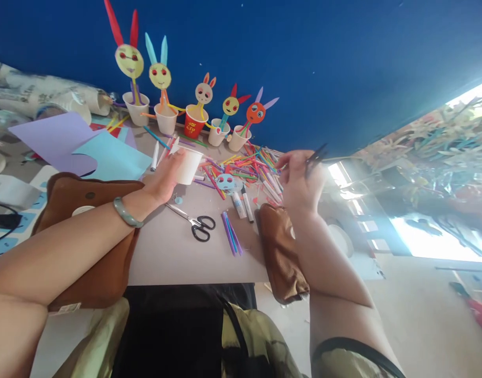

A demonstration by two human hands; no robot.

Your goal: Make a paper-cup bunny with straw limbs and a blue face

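Note:
My left hand (169,176) is wrapped round a white paper cup (189,165), held over the table. On the right, my right hand (301,176) is raised with bent fingers. A dark, slender pointed object (316,159) sticks out at its outer side; its kind is unclear. Between my hands lies a light blue paper face with red eyes (225,181). Scissors with black handles (201,228) rest on the table below the cup. Several purple and blue pipe cleaners (232,233) lie to their right, below a glue bottle (238,205) and a marker (247,203).
Several cups holding rabbit-faced figures (167,118) line the blue wall. Loose coloured sticks (252,168) are heaped before them. Purple paper (54,139) and light blue paper (115,155) lie left. Brown cushions flank the work area, one left (87,191), one right (278,241).

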